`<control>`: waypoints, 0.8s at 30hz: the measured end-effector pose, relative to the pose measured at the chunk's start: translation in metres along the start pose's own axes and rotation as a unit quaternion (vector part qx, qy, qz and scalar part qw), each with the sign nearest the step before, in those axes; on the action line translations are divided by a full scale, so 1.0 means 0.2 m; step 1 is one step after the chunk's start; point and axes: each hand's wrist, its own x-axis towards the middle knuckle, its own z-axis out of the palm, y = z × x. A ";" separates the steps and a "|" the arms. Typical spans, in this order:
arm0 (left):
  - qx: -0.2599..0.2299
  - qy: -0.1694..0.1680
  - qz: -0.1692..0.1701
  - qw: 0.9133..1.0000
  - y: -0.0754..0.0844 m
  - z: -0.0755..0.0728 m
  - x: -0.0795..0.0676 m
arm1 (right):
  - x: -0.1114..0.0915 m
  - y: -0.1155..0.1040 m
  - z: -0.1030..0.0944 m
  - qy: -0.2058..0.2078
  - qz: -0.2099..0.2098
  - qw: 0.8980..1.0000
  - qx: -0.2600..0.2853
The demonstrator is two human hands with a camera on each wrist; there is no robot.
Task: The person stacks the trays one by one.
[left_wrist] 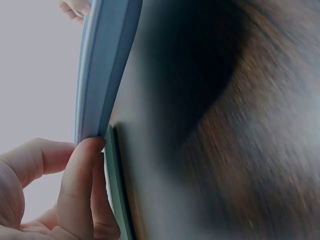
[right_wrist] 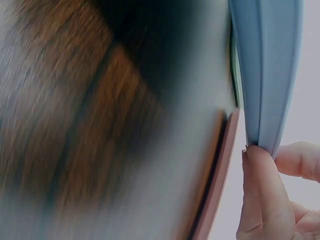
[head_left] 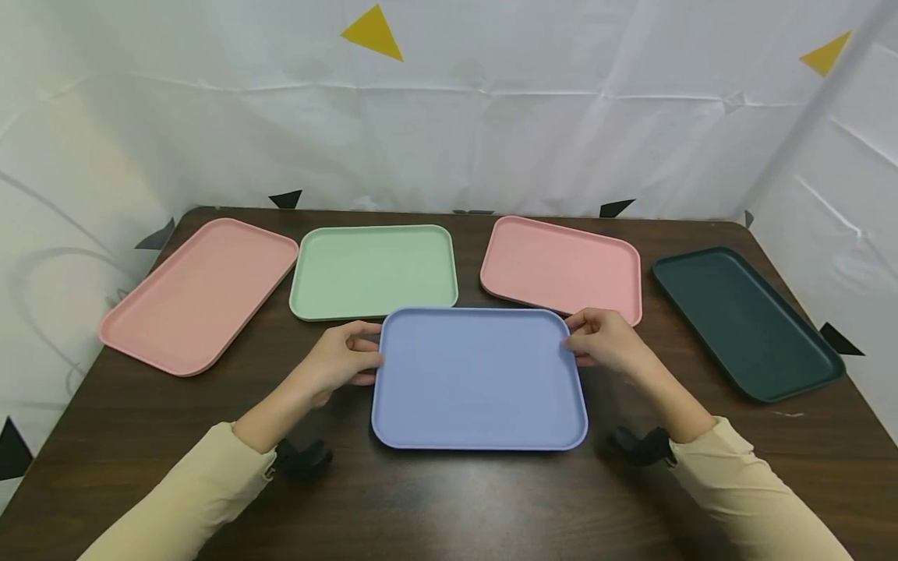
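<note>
A blue rectangular tray (head_left: 480,378) with rounded corners is in the middle of the head view, held between both hands. My left hand (head_left: 342,357) pinches its left short edge, thumb on the rim side and fingertips beneath. On the opposite edge, my right hand (head_left: 605,340) grips near the far right corner in the same way. In the left wrist view the side of the blue tray (left_wrist: 105,65) stands clear above the dark wood, with a shadow under it. The right wrist view has thumb and fingers pinching the tray's edge (right_wrist: 267,75).
On the dark wooden table (head_left: 449,506) lie a pink tray (head_left: 203,296) at far left, a green tray (head_left: 374,271) behind, another pink tray (head_left: 561,265) at back right, and a dark green tray (head_left: 747,319) at right. A white sheet (head_left: 449,148) hangs behind the table.
</note>
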 end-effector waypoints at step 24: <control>-0.001 -0.001 -0.027 1.000 -0.11 -0.09 -0.02 | 0.08 0.00 0.18 -0.009 0.023 0.999 0.033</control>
